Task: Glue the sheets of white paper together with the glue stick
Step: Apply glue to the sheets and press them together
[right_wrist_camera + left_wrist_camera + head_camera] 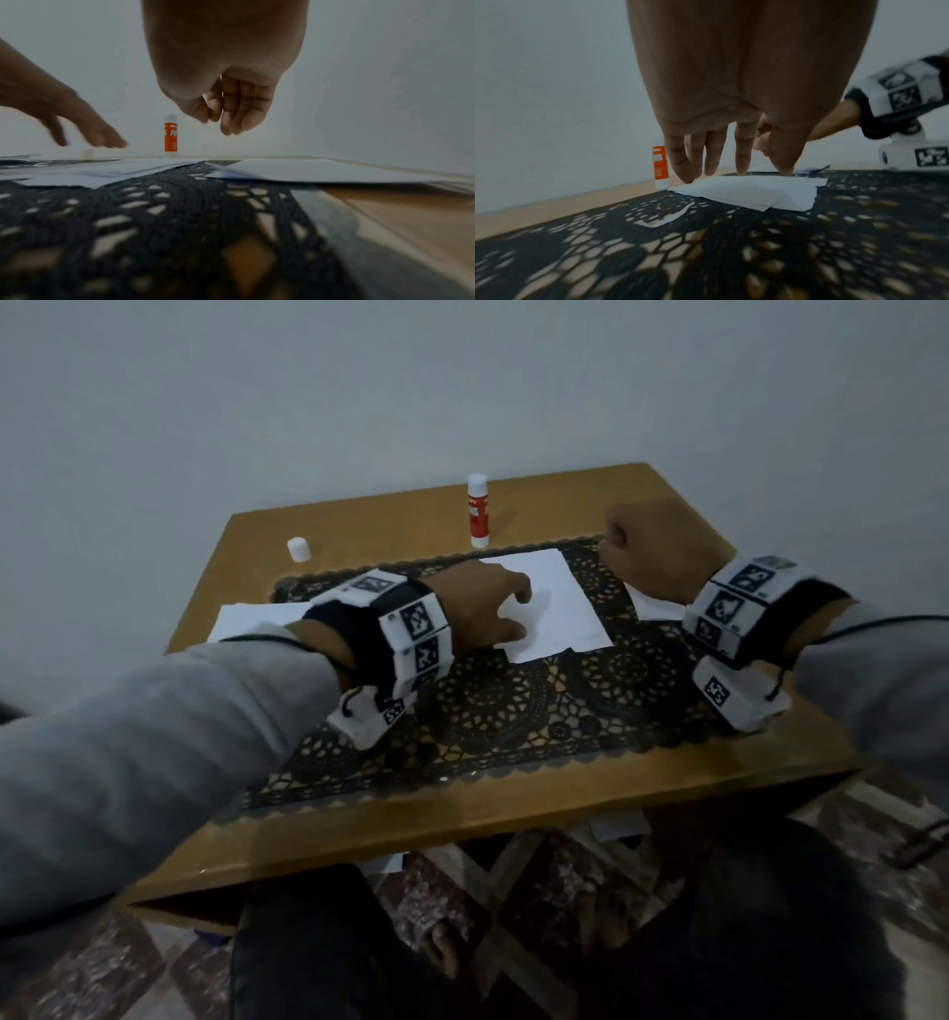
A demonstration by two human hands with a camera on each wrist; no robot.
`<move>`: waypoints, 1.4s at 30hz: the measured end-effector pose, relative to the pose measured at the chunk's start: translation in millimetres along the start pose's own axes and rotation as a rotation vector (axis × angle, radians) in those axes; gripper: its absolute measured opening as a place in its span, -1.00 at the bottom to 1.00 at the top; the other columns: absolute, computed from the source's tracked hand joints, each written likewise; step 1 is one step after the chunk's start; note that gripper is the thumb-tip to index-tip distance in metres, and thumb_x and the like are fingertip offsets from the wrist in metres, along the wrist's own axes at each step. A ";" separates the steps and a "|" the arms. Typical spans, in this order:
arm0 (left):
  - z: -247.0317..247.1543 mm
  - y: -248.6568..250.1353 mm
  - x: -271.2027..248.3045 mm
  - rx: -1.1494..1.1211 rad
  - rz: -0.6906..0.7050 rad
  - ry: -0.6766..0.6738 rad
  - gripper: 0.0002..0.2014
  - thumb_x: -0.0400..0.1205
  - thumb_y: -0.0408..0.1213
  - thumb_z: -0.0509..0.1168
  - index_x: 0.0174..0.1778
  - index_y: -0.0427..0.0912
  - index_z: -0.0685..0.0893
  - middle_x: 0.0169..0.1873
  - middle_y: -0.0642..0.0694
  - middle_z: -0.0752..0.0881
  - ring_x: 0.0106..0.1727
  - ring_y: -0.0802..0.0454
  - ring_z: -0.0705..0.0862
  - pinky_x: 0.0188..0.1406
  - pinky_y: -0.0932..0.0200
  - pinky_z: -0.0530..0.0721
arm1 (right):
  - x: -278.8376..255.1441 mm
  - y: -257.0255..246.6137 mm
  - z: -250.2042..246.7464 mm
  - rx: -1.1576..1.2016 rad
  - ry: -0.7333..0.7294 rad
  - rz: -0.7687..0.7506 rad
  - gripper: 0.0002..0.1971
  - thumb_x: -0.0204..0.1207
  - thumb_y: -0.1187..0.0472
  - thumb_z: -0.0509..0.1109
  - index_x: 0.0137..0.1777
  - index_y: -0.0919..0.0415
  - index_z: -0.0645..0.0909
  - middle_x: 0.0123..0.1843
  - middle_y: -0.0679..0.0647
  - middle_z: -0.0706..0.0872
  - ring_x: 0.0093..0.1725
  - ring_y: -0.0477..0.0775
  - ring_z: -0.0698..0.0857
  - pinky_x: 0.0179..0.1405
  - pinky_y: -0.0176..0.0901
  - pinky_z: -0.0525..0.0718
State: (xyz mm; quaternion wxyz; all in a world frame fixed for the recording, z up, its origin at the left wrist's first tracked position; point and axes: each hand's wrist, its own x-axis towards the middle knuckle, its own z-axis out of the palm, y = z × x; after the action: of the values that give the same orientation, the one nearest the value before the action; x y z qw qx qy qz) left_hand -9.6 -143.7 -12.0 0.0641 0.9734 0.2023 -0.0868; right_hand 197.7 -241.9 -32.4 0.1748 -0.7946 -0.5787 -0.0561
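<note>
Left hand: the left hand (pixel 482 608) lies spread on the sheets (pixel 549 608) at frame centre of the head view, fingers (pixel 741 154) straight and tips down on the paper. It grasps nothing; I judge it is pressing the layers so the glue takes.
Sheets: two overlapping white sheets, one slightly offset over the other (the lower corner peeks out at the near edge), flat on the mat (pixel 513 711). The offset suggests they are already laid together.
Right hand: the right hand (pixel 647 552) hangs at right of centre, fingers curled in on an empty palm, clear of the mat. It looks parked out of the way while the other hand presses.
Glue stick: the glue stick (pixel 478 510) stands upright at upper centre, on the table (pixel 565 803) just beyond the mat, apart from both hands. It probably stands on end so the glue keeps off the wood.
Cap: the cap (pixel 298 550) sits alone at upper left, well apart from the stick, so the stick is likely open.
Spare paper: more paper (pixel 257 616) lies at the left and some (pixel 321 170) under the right wrist, probably waiting.
</note>
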 end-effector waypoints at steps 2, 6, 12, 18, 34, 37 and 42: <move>2.9 8.5 17.9 0.046 0.015 -0.049 -0.42 0.62 0.09 0.28 0.53 -0.05 0.38 0.46 -0.11 0.49 0.41 -0.11 0.49 0.39 0.03 0.45 | 1.2 1.2 2.0 0.004 -0.021 0.019 -0.80 0.54 0.24 0.29 -0.30 0.29 0.46 -0.30 0.30 0.63 -0.27 0.26 0.57 -0.27 0.06 0.51; 4.0 16.8 34.9 0.102 0.034 -0.103 -0.33 0.54 0.15 0.35 0.55 0.03 0.35 0.45 -0.11 0.50 0.39 -0.13 0.50 0.27 0.06 0.44 | 3.1 3.0 3.9 -0.044 -0.144 0.010 -0.80 0.51 0.25 0.28 -0.27 0.38 0.54 -0.21 0.37 0.69 -0.21 0.31 0.62 -0.19 0.12 0.60; 6.6 16.8 30.0 0.120 0.125 0.024 -0.61 0.61 0.00 0.31 0.36 0.04 0.59 0.19 -0.07 0.69 0.07 -0.03 0.61 0.03 0.18 0.47 | 5.9 2.4 4.7 0.012 -0.156 0.036 -0.86 0.46 0.30 0.30 -0.32 0.29 0.47 -0.29 0.24 0.58 -0.28 0.17 0.52 -0.29 -0.05 0.47; 7.7 18.6 26.0 0.095 0.164 0.143 -0.81 0.66 -0.31 0.21 0.04 -0.19 0.72 -0.02 -0.13 0.77 0.00 -0.12 0.67 -0.09 0.16 0.51 | 7.3 2.9 6.2 0.012 -0.166 0.061 -0.79 0.44 0.30 0.29 -0.41 0.24 0.41 -0.34 0.23 0.54 -0.32 0.15 0.48 -0.42 -0.13 0.37; 0.4 -26.6 -73.0 -0.034 0.288 0.332 -0.89 0.48 -0.44 0.35 -0.13 -0.18 0.71 -0.17 -0.07 0.78 -0.17 -0.07 0.71 -0.15 0.12 0.60 | 4.0 2.0 3.0 -0.022 -0.148 -0.009 -0.70 0.48 0.31 0.30 -0.45 0.23 0.32 -0.42 0.11 0.44 -0.34 0.11 0.42 -0.41 -0.14 0.30; 7.8 -39.7 -103.7 -0.038 0.343 0.280 -0.84 0.44 -0.49 0.36 -0.17 -0.16 0.70 -0.17 -0.03 0.73 -0.12 -0.02 0.65 -0.10 0.13 0.58 | 3.2 0.8 3.7 -0.046 -0.144 -0.015 -0.75 0.48 0.32 0.32 -0.41 0.28 0.41 -0.38 0.16 0.51 -0.31 0.14 0.48 -0.32 -0.12 0.35; 18.9 -60.3 -133.3 -0.051 0.291 0.190 -0.81 0.43 -0.46 0.24 -0.23 -0.08 0.67 -0.13 -0.03 0.70 -0.04 -0.06 0.62 -0.02 0.03 0.58 | 2.9 0.7 3.9 -0.089 -0.164 -0.027 -0.71 0.50 0.31 0.33 -0.44 0.17 0.41 -0.43 -0.03 0.48 -0.32 0.08 0.49 -0.37 -0.15 0.30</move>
State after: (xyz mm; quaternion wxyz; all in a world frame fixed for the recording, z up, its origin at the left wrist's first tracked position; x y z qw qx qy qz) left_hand -157.1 -142.9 -9.9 0.0811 0.9943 0.0665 0.0209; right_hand 198.9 -238.2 -35.4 0.0905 -0.7956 -0.5987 -0.0190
